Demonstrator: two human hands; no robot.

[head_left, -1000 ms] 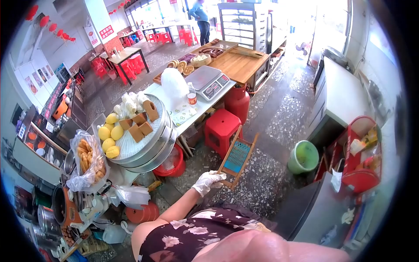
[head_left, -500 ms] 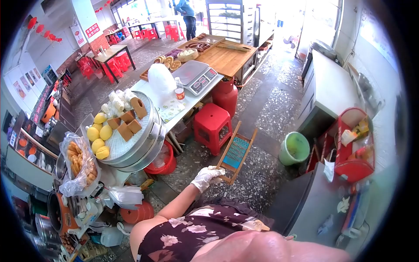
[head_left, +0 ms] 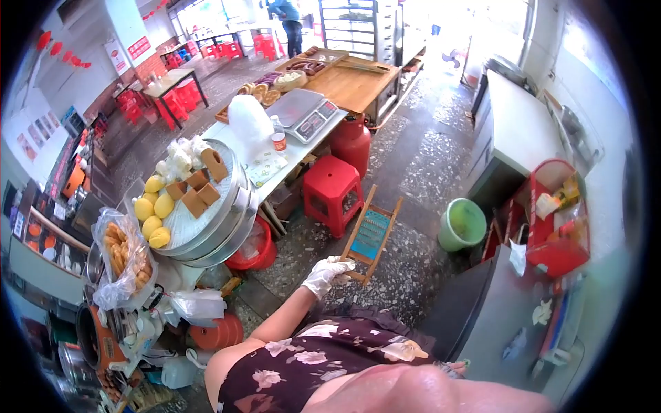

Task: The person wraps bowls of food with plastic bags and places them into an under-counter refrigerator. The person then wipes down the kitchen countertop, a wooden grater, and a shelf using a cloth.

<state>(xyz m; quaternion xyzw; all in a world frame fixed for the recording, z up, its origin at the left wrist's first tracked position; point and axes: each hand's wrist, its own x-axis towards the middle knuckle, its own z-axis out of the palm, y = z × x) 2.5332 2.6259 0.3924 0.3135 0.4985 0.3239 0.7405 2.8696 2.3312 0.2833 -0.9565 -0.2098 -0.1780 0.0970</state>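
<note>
My left hand [head_left: 326,276], in a white glove, is closed round the near end of a wooden-framed grater [head_left: 372,234] with a blue grating plate. The grater is held tilted out over the floor, its long rails pointing away from me. Beyond its far end on the left stands a red plastic stool [head_left: 333,193]. Only a small part of my right hand [head_left: 457,369] shows low at the edge of my floral dress; its fingers are mostly hidden, and whether it holds anything cannot be made out.
At left, a round steamer [head_left: 237,199] carries yellow buns and brown cakes, beside a bag of fried dough [head_left: 124,255]. A scale [head_left: 303,113] and gas cylinder [head_left: 352,146] stand ahead. A green bucket [head_left: 463,225] and red rack [head_left: 561,220] are right. A person [head_left: 289,24] stands far back.
The view has shifted slightly. My left hand still grips the grater in nearly the same place, and a bit of my right hand has come into sight low down.
</note>
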